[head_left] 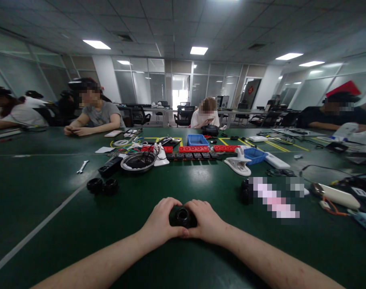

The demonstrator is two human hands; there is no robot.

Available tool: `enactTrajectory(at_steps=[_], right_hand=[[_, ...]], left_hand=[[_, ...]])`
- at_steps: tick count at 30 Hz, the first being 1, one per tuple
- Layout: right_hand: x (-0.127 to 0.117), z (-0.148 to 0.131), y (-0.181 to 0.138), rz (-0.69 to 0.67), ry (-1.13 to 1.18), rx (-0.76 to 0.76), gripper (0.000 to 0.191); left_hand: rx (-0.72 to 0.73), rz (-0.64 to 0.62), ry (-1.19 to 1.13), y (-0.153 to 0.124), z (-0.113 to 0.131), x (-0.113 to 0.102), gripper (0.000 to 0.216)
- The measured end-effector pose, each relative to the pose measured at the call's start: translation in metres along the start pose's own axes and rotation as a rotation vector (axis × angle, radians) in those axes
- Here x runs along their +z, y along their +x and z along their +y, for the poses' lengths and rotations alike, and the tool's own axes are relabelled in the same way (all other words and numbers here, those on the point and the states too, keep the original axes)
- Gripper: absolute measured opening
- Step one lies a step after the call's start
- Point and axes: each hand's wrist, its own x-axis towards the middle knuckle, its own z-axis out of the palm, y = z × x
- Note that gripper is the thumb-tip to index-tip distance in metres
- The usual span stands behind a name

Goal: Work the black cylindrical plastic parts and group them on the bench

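A glossy black round piece (183, 216) with a hole in its top stands on the green table in front of me. From the left, my left hand (164, 218) curves around it, while my right hand (205, 220) closes in from the other side. My thumbs meet at its near edge, and the fingertips come close together behind it. Exactly where the fingers press on it is partly hidden. Two similar black round pieces (103, 186) sit side by side to the left, and another black round piece (246, 190) is at the right.
Beyond my hands stand a metal bowl (137, 165), a white clip stand (239, 162), a row of red blocks (193, 149) and blue trays (197, 140). A wrench (82, 167) lies at left. Cables and devices crowd the right. Several people sit around the table.
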Motion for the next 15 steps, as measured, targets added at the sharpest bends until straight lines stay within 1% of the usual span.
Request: enactTrajectory(at_steps=[2,3,4,6,8,10,13,15], right_hand=[[-0.007,0.007,0.001,-0.065,0.128,-0.074,0.061],[-0.010,0.010,0.002,-0.104,0.179,-0.104,0.060],[-0.013,0.012,0.003,-0.143,0.218,-0.124,0.057],[-0.017,0.016,0.006,-0.206,0.261,-0.141,0.043],[-0.018,0.017,0.008,-0.233,0.275,-0.137,0.031],[-0.016,0.017,0.010,-0.224,0.268,-0.116,0.025],[-0.007,0.014,0.009,-0.161,0.209,-0.038,0.029],[0.000,0.009,0.007,-0.093,0.120,0.035,0.033]], left_hand=[[0.111,-0.075,-0.066,0.003,-0.004,-0.009,0.062],[0.154,-0.124,-0.096,0.004,-0.006,-0.013,0.060],[0.182,-0.174,-0.116,0.006,-0.008,-0.017,0.056],[0.201,-0.240,-0.138,0.008,-0.010,-0.022,0.047],[0.184,-0.253,-0.144,0.009,-0.009,-0.024,0.043],[0.143,-0.254,-0.154,0.010,-0.008,-0.022,0.041],[0.065,-0.218,-0.172,0.007,-0.003,-0.016,0.040],[0.011,-0.149,-0.154,0.005,0.001,-0.009,0.039]])
